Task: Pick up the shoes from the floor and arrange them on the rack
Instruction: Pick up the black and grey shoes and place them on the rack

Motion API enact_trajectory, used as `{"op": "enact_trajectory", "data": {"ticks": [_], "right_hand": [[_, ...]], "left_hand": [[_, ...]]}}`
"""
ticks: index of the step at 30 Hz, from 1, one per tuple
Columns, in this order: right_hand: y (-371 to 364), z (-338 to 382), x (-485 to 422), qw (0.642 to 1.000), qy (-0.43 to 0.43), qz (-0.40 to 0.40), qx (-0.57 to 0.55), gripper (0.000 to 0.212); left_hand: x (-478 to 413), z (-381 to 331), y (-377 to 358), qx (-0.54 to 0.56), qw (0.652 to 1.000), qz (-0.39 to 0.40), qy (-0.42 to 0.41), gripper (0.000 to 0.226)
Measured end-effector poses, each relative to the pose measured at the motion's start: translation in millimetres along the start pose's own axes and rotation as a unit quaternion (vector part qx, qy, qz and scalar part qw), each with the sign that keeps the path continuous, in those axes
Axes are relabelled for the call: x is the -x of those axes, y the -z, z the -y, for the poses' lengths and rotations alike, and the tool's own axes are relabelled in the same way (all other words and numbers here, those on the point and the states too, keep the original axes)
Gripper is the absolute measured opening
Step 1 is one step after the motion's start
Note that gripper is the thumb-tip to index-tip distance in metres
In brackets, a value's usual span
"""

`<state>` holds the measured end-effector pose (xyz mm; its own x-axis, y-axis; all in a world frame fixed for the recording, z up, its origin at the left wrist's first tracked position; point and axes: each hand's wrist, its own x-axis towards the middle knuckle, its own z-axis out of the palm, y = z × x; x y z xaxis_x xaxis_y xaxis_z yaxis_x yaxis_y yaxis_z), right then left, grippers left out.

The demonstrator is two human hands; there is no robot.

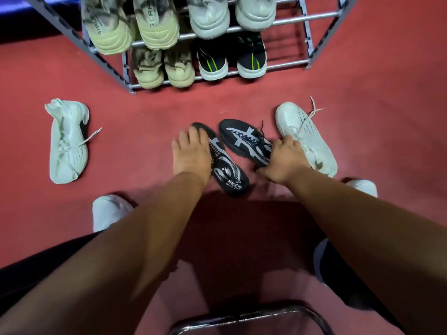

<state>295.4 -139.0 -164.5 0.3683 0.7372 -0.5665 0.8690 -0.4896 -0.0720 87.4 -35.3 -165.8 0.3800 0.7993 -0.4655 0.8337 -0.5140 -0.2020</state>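
Note:
Two black shoes with grey stripes lie on the red floor in front of the rack (pixel 285 64). My left hand (pixel 191 151) lies flat over the left black shoe (pixel 228 170), fingers spread on its toe end. My right hand (pixel 281 160) grips the heel end of the right black shoe (pixel 244 139), fingers curled round its edge. A white shoe (pixel 307 134) lies just right of my right hand. Another white shoe (pixel 66 141) lies apart on the floor at the left.
The grey metal rack holds several pairs: olive camouflage shoes (pixel 150 22), pale grey shoes (pixel 229 15), tan shoes (pixel 164 66), and black shoes with green stripes (pixel 232 59). My white-shod feet (pixel 108 211) stand at either side. A chrome tube (pixel 251 317) curves at the bottom edge.

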Motion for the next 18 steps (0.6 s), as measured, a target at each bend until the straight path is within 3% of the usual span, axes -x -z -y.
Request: {"op": "enact_trajectory", "data": {"ticks": [2,5,7,11,15,18], "right_hand": [[-11,9,5,0.999,-0.023,0.006,-0.025,0.108],[-25,20,10,0.997,-0.053,0.008,-0.058,0.112],[-32,21,13,0.992,-0.065,-0.006,-0.105,0.105],[-36,19,16,0.963,-0.095,-0.045,-0.249,0.09],[-30,9,14,0.954,-0.12,-0.076,-0.263,0.091],[-17,-1,14,0.956,-0.123,-0.079,-0.254,0.092]], "left_hand": [[2,-2,-7,0.163,0.978,0.061,0.11,0.076],[12,-22,-23,0.393,0.879,0.18,0.198,0.115],[13,-41,-27,0.458,0.836,0.193,0.234,0.116],[0,-62,-20,0.451,0.831,0.186,0.268,0.118],[-3,-67,-19,0.458,0.82,0.182,0.293,0.141],[-2,-62,-17,0.467,0.819,0.167,0.289,0.141]]}}
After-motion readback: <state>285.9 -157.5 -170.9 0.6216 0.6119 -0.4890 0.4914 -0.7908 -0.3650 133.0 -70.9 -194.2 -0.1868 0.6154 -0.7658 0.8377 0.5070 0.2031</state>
